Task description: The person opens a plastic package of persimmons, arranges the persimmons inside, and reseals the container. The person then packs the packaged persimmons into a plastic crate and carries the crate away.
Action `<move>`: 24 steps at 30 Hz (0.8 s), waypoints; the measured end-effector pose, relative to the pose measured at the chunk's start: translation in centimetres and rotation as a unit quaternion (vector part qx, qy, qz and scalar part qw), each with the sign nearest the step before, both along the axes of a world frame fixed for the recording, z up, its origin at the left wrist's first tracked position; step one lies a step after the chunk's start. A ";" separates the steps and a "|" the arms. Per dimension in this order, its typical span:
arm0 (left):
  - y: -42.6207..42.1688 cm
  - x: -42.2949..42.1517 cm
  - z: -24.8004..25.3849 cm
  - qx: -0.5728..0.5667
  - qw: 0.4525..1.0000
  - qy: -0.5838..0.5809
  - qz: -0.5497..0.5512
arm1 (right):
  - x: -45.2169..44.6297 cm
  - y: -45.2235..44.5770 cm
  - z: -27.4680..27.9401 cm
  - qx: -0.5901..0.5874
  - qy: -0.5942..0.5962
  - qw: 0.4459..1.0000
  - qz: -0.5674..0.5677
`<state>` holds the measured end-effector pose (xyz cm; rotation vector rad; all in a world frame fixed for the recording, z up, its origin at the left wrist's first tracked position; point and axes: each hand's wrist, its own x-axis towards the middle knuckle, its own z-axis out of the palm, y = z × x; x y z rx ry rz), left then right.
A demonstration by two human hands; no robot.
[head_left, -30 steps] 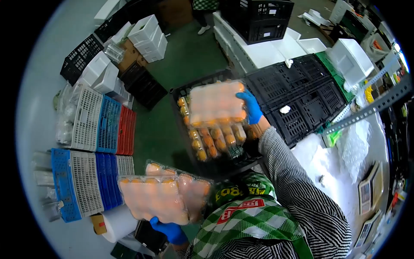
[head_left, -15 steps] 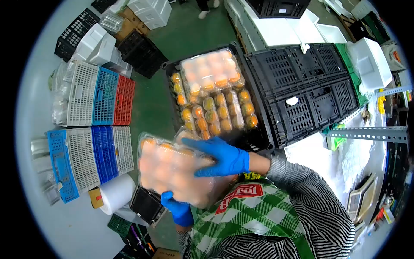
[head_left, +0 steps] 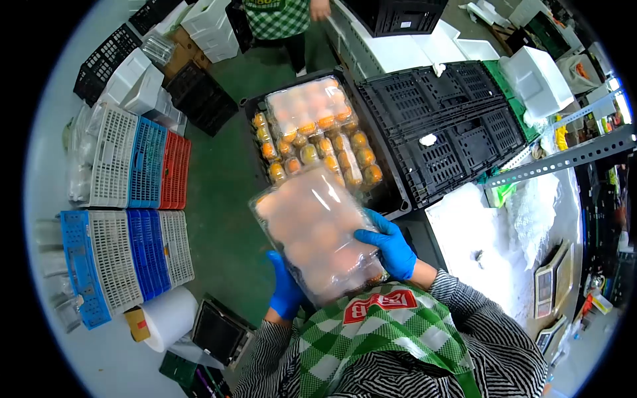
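A clear plastic fruit pack, with a pale film under its top and rounded shapes showing through, is held tilted in front of my apron. My right hand, in a blue glove, grips its right edge, thumb on top and the other fingers beneath. Along the lower left edge, my gloved left hand holds the pack from the side, its fingers partly hidden under it. Just beyond stands a black crate with small orange fruits in clear packs, and another film-covered fruit pack lies on top of them.
Folded black crates lie to the right of the open crate. Coloured plastic baskets are stacked at the left, near a white roll. A metal shelf bar juts in from the right. Another person stands at the far side.
My right hand has moved from over the pack to its right edge. The pack has swung round and come nearer the crate. A person has come into view at the top.
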<state>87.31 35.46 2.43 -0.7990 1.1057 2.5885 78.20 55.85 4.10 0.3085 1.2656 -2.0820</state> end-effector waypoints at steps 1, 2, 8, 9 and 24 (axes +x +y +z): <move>0.5 -0.1 0.7 0.036 0.999 0.000 -0.012 | 0.5 0.2 -0.3 -0.002 -0.009 1.000 -0.017; 0.8 0.0 1.1 0.072 0.997 -0.002 -0.024 | 1.1 0.4 -0.3 -0.004 -0.021 0.999 -0.034; 1.9 0.5 -0.1 0.286 0.954 0.085 -0.042 | 2.8 0.9 0.7 -0.020 -0.067 0.994 -0.080; 2.2 0.6 -1.0 0.215 0.973 0.070 -0.035 | 3.0 0.9 0.5 -0.026 -0.073 0.993 -0.088; -1.1 -0.7 -2.7 0.194 0.981 0.028 -0.016 | -6.8 7.8 4.1 0.181 -0.119 0.968 0.126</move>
